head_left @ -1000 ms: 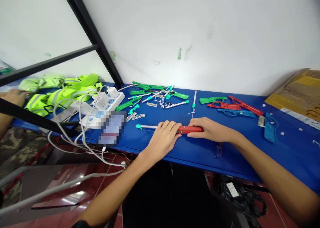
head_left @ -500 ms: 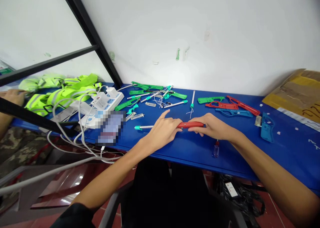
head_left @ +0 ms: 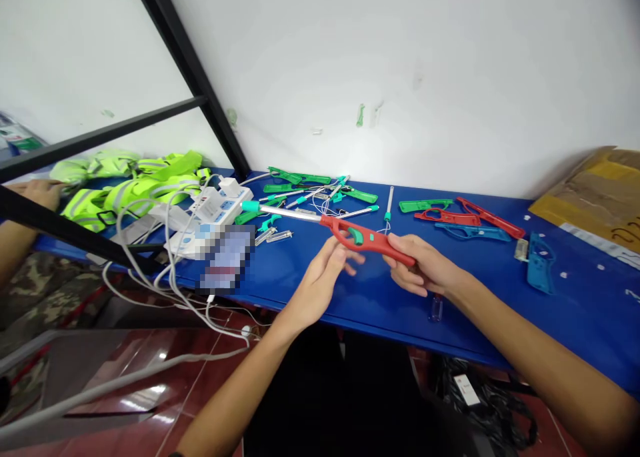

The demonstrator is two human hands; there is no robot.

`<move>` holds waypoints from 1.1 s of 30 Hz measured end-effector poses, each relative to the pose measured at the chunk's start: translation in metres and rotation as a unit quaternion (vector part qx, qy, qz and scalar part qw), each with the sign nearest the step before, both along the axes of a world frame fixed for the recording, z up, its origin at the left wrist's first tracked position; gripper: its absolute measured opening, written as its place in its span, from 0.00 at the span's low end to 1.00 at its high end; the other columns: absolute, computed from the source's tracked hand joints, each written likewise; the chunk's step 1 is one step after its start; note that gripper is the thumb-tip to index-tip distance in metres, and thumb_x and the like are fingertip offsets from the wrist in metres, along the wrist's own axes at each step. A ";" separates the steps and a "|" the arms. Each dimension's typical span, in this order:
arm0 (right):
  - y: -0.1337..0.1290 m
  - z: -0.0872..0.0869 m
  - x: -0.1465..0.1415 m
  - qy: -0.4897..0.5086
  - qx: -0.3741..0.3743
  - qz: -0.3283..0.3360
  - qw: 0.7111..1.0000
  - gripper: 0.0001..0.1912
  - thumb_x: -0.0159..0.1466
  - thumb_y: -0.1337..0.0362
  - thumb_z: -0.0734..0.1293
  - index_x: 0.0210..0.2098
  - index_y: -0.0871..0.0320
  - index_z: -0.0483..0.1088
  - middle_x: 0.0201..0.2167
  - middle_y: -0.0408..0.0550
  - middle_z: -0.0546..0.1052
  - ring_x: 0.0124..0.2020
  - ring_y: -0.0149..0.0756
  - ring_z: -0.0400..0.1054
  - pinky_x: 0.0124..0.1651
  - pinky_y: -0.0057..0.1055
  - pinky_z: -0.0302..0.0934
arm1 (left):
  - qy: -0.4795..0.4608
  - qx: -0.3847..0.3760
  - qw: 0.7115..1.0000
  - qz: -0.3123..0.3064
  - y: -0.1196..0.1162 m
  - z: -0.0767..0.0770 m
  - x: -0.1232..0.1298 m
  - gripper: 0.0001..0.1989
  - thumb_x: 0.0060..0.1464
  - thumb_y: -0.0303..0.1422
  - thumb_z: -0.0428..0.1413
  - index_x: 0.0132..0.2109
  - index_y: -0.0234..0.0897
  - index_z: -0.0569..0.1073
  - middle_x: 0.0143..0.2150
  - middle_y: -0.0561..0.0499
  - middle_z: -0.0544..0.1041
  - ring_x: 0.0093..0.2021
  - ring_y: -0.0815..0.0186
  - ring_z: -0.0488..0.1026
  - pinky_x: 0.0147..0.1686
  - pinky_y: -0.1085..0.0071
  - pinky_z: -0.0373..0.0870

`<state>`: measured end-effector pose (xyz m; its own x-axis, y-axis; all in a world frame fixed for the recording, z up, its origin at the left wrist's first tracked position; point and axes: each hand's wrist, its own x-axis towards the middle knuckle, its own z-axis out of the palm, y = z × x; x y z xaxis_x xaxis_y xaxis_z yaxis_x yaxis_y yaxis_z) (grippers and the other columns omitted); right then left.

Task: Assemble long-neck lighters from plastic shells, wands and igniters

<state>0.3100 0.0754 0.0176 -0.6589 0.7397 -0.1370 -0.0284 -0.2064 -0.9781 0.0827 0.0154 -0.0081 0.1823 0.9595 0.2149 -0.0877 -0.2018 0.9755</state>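
Observation:
A red long-nosed lighter (head_left: 375, 241) with a green trigger is raised above the table, its metal tube and green tip pointing left. My right hand (head_left: 423, 263) grips the handle's rear end, thumb on top. Just below the trigger loop is my left hand (head_left: 323, 273), its fingers apart; whether a fingertip touches the lighter I cannot tell. Behind them lies a loose metal tube (head_left: 391, 202) with a green end and thin wire. A small screwdriver (head_left: 436, 307) with a clear handle lies by the table's front edge, partly covered by my right hand.
Green lighter shells (head_left: 300, 177) and several metal tubes form a pile at the back. Red shells (head_left: 447, 217) and blue shells (head_left: 541, 263) lie right, near a cardboard box (head_left: 590, 190). Leftward are a power strip (head_left: 220, 210), a blurred phone (head_left: 227, 257), yellow reflective straps (head_left: 130, 193) and another person's hand (head_left: 43, 193).
The lighter has been lifted and turned so its side with the trigger shows. My left hand has come off its body and moved below it; my right hand keeps hold of the handle.

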 end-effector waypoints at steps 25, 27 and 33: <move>-0.013 -0.014 -0.017 -0.032 0.077 0.094 0.992 0.29 0.76 0.39 0.63 0.34 0.59 0.72 0.22 0.42 0.75 0.15 0.26 0.63 0.20 0.26 0.53 | -0.216 -0.022 0.976 -0.016 0.017 0.008 0.039 0.21 0.74 0.52 0.54 0.59 0.40 0.69 0.63 0.36 0.82 0.63 0.48 0.82 0.66 0.47 0.74; -0.015 -0.008 -0.016 -0.058 0.115 0.056 0.990 0.28 0.76 0.40 0.63 0.34 0.57 0.70 0.21 0.39 0.73 0.15 0.26 0.62 0.21 0.26 0.54 | -0.165 0.012 0.986 0.001 0.025 0.009 0.024 0.28 0.72 0.52 0.58 0.69 0.45 0.64 0.74 0.38 0.72 0.70 0.50 0.76 0.71 0.48 0.68; -0.017 0.004 -0.017 -0.158 0.245 -0.004 0.956 0.27 0.79 0.42 0.59 0.32 0.55 0.68 0.17 0.36 0.69 0.18 0.26 0.62 0.28 0.27 0.58 | -0.245 0.089 0.953 0.154 0.050 0.031 -0.018 0.27 0.69 0.54 0.60 0.65 0.45 0.72 0.73 0.39 0.74 0.66 0.46 0.79 0.68 0.48 0.70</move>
<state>0.2934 0.0589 0.0215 -0.6366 0.7703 0.0366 0.2850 0.2791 -0.9170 0.0644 0.0655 0.0229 -0.2668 0.8919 0.3653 -0.4342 -0.4496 0.7806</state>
